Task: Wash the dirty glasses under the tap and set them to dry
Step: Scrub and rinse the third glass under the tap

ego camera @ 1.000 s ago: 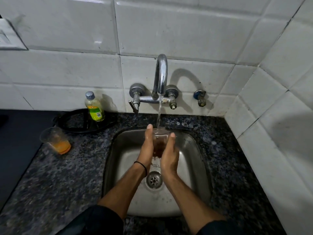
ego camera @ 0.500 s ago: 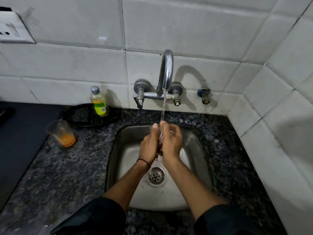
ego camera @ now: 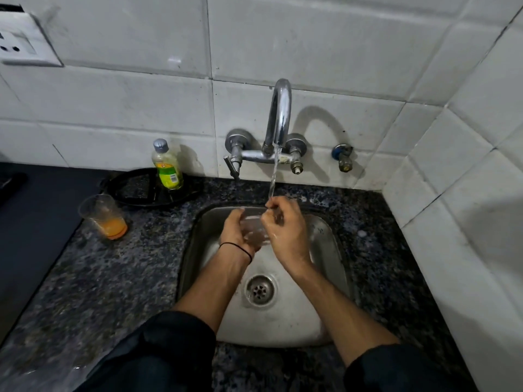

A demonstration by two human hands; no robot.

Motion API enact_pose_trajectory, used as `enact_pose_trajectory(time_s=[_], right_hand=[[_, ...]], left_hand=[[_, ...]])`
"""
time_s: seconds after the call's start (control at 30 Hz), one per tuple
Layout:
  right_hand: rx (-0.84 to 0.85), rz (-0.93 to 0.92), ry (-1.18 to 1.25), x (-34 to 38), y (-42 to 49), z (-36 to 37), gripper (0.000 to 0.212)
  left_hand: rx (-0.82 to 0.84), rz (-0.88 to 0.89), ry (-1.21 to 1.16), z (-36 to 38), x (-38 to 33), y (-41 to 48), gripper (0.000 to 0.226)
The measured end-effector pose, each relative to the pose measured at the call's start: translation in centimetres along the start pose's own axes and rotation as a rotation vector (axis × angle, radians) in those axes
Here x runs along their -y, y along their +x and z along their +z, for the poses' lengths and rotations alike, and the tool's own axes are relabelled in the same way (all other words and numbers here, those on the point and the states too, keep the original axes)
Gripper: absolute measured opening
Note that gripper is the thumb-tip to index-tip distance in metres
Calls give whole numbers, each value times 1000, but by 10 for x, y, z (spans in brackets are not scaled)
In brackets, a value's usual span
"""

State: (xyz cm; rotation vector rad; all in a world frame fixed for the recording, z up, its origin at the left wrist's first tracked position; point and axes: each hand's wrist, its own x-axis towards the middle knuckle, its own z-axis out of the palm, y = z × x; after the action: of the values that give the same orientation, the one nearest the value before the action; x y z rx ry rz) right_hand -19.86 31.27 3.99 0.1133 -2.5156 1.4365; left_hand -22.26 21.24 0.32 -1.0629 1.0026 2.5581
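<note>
A clear glass (ego camera: 254,230) is held over the steel sink (ego camera: 334,250) under the running tap (ego camera: 280,117). My left hand (ego camera: 236,232) grips it from the left, fingers curled round its side. My right hand (ego camera: 285,227) is on the glass's right side, its fingers bent over the rim where the water stream lands. Much of the glass is hidden by both hands. A second clear glass (ego camera: 103,216) with orange liquid at its bottom stands on the counter to the left of the sink.
A dish-soap bottle (ego camera: 167,165) stands on a black round stand (ego camera: 135,190) behind the dirty glass. The dark speckled counter (ego camera: 99,278) surrounds the sink. Tiled walls close the back and right side. A small valve (ego camera: 343,158) juts from the wall.
My hands shifted round the glass under the stream: the left turned lower on its side, and the right hand's fingers came over the rim. The camera view moved slightly.
</note>
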Motion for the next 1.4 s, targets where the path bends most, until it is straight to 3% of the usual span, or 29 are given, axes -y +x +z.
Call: enact_pose_trajectory(time_s=[0.1, 0.17, 0.27, 0.43, 0.57, 0.67, 0.77, 0.83, 0.97, 1.07, 1.13, 1.23, 1.3, 1.4], right_hand=[[62, 60, -147, 5, -5, 1, 22], [52, 203, -86, 12, -7, 4, 27], [14, 322, -68, 18, -14, 10, 33], [254, 136, -493, 16, -16, 2, 45], [374, 14, -472, 14, -15, -2, 54], [391, 98, -351, 10, -7, 3, 62], [232, 295, -86, 7, 12, 9, 49], [117, 338, -36, 8, 18, 9, 37], [-79, 193, 159, 8, 23, 3, 42], [-114, 176, 335, 6, 27, 0, 37], [-140, 76, 276, 5, 27, 4, 42], [-177, -192, -83, 9, 27, 8, 47], [-79, -290, -219, 8, 31, 3, 39], [133, -210, -331, 10, 36, -6, 42]], left_hand=[[91, 6, -55, 4, 0, 0, 63], [203, 10, -96, 9, 5, -11, 53], [290, 28, -86, 8, 18, -11, 59], [272, 14, -50, 4, 11, -14, 79], [277, 6, -5, 5, 7, -13, 78], [311, 29, 75, 8, 7, -18, 69], [374, 102, 133, 18, 14, -25, 51], [388, 156, 173, 27, 17, -28, 44], [473, 111, 224, 23, 2, -30, 59], [548, 25, 351, 12, -6, -31, 70], [514, 46, 389, 11, -5, -35, 70], [381, 195, 385, 15, 1, -39, 67], [180, 319, 504, 16, -1, -37, 67], [-3, 493, 693, 10, -5, -31, 77]])
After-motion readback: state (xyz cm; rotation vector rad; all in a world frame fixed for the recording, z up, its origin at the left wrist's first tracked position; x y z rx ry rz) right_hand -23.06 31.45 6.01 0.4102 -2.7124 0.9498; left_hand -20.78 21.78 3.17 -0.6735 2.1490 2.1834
